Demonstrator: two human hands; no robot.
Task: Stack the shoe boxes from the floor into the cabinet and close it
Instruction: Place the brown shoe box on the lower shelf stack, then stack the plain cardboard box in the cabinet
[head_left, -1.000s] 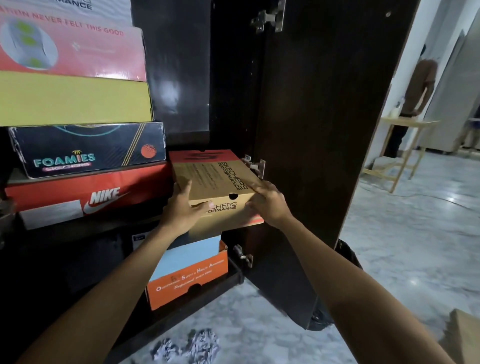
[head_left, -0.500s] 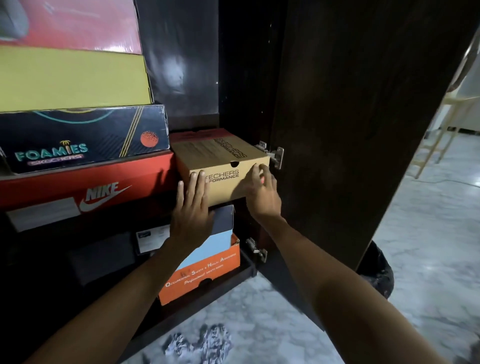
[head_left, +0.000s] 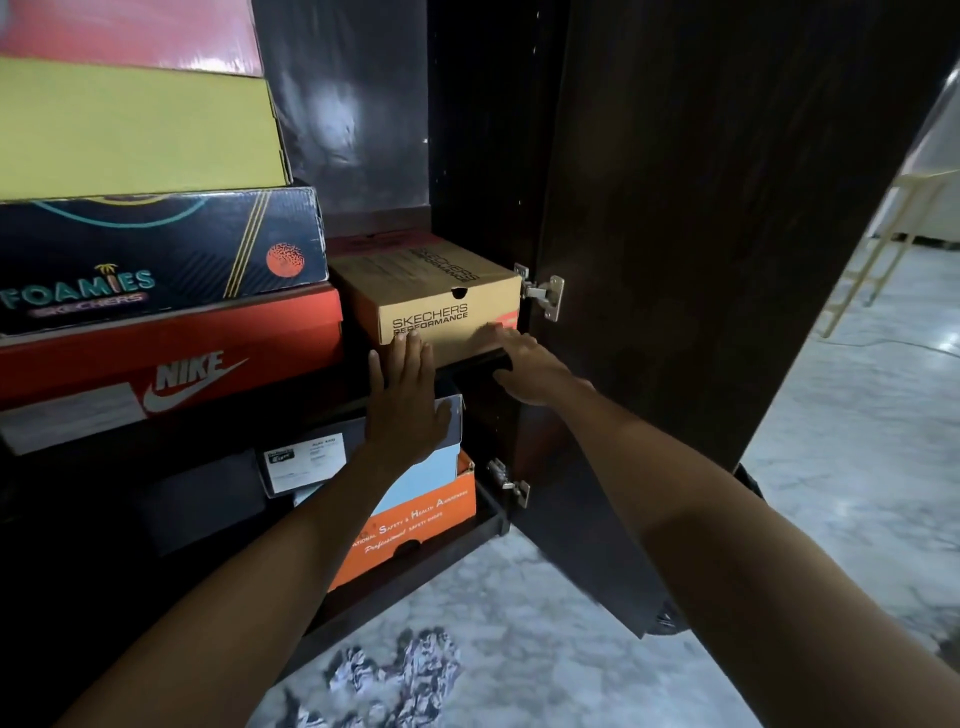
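Pushed back from the shelf edge where it overhung a second ago, the tan shoe box (head_left: 426, 299) now sits fully inside the cabinet (head_left: 493, 156) beside the red box (head_left: 171, 353), leaving the door (head_left: 727, 260) to close. Both arms reach forward: the left hand (head_left: 402, 400) and right hand (head_left: 524, 364) lie flat, fingers spread, gripping nothing.

The Skechers box (head_left: 426, 301) sits on the shelf, right of the Nike box (head_left: 171, 364), beside the open door (head_left: 701, 260).
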